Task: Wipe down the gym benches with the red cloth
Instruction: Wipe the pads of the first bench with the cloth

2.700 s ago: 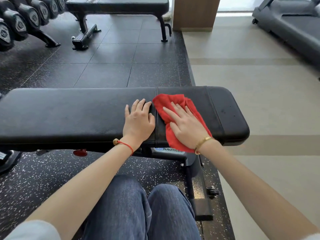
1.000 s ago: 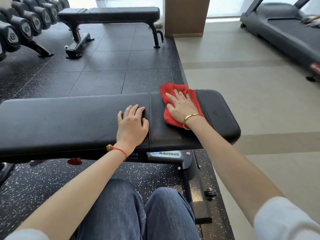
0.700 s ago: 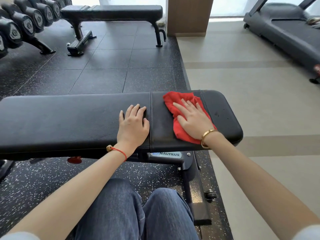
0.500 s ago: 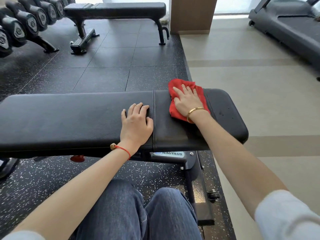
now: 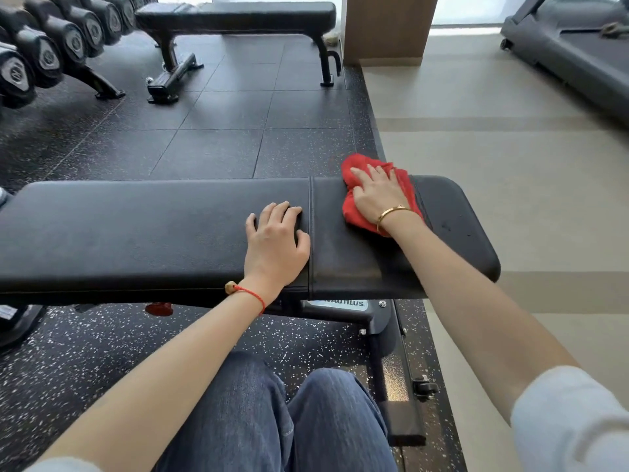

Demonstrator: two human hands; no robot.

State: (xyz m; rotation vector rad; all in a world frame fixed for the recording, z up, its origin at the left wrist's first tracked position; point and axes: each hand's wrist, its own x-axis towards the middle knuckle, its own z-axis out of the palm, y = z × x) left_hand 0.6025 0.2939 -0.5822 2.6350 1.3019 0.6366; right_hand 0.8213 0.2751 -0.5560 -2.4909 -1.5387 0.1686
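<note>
**Gym bench, wipe-down under way: items from left to right**

Where the frame begins at far left, a row of dumbbells sits on a rack over dark speckled rubber flooring.

Second bench: black padded top, black legs, standing at the far side of the rubber flooring, well apart from the near one.

Near bench: long black padded top running across the view, split by a seam into a long left pad and a shorter right pad. A frame plate beneath it reads NAUTILUS.

Left hand: resting palm down on the long pad just left of the seam, fingers loosely spread and holding nothing. A red string bracelet circles the wrist.

Knees in blue jeans: bottom centre, in front of the near bench.

Red cloth: bunched on the right pad at its far edge, part of it reaching past that edge.

Right hand: pressing flat on the red cloth, fingers straight and spread over it. A gold bangle sits on the wrist.

Wooden pillar: at the edge of the rubber flooring, top centre-right.

Beige floor: right of the rubber flooring.

Treadmill: top right corner, on the beige floor.
</note>
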